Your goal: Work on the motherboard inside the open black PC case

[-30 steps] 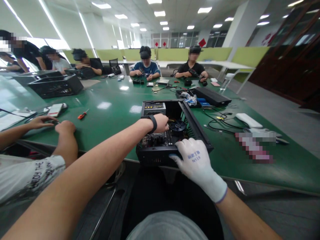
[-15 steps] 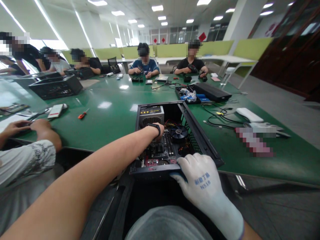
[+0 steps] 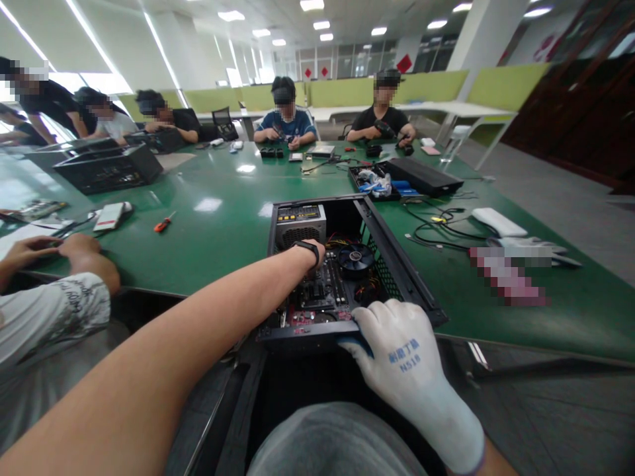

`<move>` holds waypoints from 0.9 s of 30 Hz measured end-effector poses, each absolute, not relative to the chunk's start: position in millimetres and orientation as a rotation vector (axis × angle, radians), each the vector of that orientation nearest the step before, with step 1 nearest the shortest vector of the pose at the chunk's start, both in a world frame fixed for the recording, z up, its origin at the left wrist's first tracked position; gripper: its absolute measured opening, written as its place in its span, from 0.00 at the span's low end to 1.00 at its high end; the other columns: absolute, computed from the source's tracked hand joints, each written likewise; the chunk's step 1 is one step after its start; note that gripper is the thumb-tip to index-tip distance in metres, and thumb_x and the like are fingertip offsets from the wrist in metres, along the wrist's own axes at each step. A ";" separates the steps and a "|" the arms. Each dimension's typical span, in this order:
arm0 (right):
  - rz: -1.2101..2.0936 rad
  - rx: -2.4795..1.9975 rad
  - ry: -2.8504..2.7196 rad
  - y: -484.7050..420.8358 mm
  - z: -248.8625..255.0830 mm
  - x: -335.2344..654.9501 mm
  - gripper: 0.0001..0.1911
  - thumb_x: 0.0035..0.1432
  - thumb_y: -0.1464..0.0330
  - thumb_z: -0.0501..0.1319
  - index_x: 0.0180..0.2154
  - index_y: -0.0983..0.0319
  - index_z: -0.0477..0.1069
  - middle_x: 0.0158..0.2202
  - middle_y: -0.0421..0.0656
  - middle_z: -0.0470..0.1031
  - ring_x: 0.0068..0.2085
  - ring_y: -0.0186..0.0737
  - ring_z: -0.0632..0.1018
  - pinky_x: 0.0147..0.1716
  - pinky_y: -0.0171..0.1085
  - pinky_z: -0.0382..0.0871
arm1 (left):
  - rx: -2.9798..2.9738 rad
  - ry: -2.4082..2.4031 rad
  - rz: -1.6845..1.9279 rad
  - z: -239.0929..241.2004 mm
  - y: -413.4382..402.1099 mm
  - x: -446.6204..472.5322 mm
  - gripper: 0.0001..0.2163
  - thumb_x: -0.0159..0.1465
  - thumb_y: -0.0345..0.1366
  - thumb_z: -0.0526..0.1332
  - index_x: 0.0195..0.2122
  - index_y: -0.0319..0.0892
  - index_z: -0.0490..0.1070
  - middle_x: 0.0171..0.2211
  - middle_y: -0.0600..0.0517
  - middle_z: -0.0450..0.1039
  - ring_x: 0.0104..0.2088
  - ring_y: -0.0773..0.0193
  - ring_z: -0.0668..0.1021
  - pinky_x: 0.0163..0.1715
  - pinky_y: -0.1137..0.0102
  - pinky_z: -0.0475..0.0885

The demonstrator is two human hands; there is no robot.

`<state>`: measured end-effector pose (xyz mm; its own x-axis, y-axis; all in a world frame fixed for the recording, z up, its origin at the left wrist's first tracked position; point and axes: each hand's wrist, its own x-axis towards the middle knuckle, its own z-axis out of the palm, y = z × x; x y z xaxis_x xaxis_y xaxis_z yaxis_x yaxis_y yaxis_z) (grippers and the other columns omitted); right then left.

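An open computer case [image 3: 407, 277] lies on its side at the front edge of the green table, showing a power supply [image 3: 300, 228], a motherboard [image 3: 322, 284] and a round black fan [image 3: 355, 258]. My bare left hand [image 3: 318, 248], with a black band at the wrist, reaches into the case beside the power supply. Its fingers are hidden down inside. On the near side, my right hand [image 3: 391, 337], in a white glove, grips the case's front rim, thumb below and fingers over the top.
To the left lies an orange-handled screwdriver [image 3: 163, 223], near another person's arms [image 3: 84, 254]. Black cables [image 3: 431, 231], a white box [image 3: 499, 222] and gloves [image 3: 528, 250] are on the right. Behind the case sits an open black toolbox [image 3: 377, 182]. Several people work around the table.
The view has tilted slightly. Both hands keep their places, the left inside the computer case and the right on its rim.
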<state>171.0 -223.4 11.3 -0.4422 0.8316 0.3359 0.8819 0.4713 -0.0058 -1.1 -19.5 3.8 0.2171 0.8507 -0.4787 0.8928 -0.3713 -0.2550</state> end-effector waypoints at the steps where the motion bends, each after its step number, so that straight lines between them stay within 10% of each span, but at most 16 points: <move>1: -0.255 -1.450 -2.427 -223.3 11.1 171.2 0.15 0.52 0.57 0.68 0.38 0.58 0.72 0.32 0.43 0.72 0.35 0.45 0.67 0.35 0.42 0.47 | 2.392 1.719 -0.862 2.2 -18.0 -1.6 0.32 0.38 0.36 0.77 0.47 0.37 0.79 0.47 0.38 0.79 0.48 0.46 0.80 0.46 0.66 0.76; 27: -0.269 -1.430 -2.410 -222.9 8.8 172.2 0.15 0.54 0.55 0.66 0.38 0.57 0.72 0.31 0.43 0.72 0.34 0.47 0.66 0.34 0.42 0.47 | 2.385 1.729 -0.828 -3.2 -11.2 -3.1 0.33 0.41 0.41 0.76 0.50 0.35 0.78 0.46 0.38 0.79 0.45 0.49 0.81 0.45 0.67 0.76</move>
<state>172.2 -222.9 8.8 -0.4447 0.8162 0.3690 0.8774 0.4797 -0.0038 -3.1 -11.2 -3.2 0.2164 0.8574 -0.4669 0.9014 -0.3592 -0.2419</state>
